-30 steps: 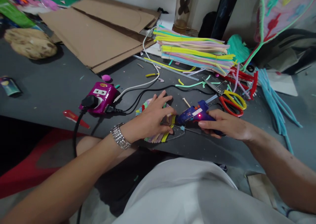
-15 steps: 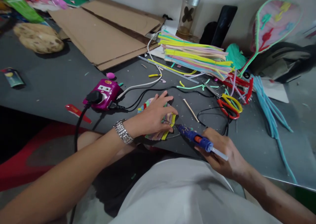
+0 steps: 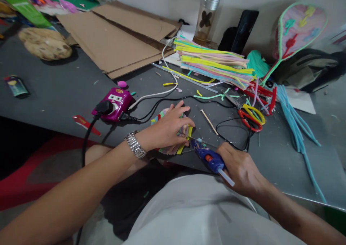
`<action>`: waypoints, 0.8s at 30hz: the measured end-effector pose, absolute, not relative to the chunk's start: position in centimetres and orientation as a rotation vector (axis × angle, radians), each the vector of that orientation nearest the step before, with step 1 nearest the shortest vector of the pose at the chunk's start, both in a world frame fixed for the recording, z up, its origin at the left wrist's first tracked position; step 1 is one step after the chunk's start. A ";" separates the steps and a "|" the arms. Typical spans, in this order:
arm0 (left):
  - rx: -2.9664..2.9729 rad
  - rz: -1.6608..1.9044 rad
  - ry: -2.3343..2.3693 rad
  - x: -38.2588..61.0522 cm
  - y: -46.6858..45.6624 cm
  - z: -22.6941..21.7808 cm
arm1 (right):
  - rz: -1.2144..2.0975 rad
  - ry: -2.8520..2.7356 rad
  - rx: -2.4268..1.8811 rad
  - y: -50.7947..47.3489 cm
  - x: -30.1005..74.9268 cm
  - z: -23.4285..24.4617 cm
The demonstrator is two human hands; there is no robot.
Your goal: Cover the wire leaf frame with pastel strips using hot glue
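Note:
My left hand (image 3: 171,127) lies with fingers spread on a small striped piece of multicoloured pipe cleaners (image 3: 185,131), whose yellow edge faces right. Much of that piece is hidden beneath the palm and fingers. My right hand (image 3: 240,165) is closed around a blue hot glue gun (image 3: 209,157), its nozzle right at the yellow edge. A clear glue stick (image 3: 226,177) sticks out of the gun's back end. Beyond the gun, a thin beige stick (image 3: 209,122) rests on the table.
A purple power strip (image 3: 116,102) with plugged-in cords sits left of my hands. Red-and-yellow scissors (image 3: 251,117) lie to the right, near blue pipe cleaners (image 3: 294,119). Bundled pipe cleaners (image 3: 216,61), cardboard sheets (image 3: 116,39) and a glass bottle (image 3: 207,18) stand behind.
The glue gun has tilted, its back end swinging left and toward my body, with its nozzle shifted slightly left along the yellow edge. My left hand has stayed in place.

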State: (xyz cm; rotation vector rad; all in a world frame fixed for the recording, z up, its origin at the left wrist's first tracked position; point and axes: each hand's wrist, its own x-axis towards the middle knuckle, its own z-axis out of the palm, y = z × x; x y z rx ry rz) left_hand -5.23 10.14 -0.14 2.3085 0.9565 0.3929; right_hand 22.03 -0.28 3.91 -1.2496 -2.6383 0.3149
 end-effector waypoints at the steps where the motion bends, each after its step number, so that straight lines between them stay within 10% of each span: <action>1: 2.305 0.391 0.959 -5.2 10.1 -0.2 | 0.300 -2.642 -1.252 -0.3 22.0 3.9; 24: 2.336 0.402 0.942 -5.5 10.2 -0.5 | 0.332 -2.647 -1.299 -0.7 21.8 3.6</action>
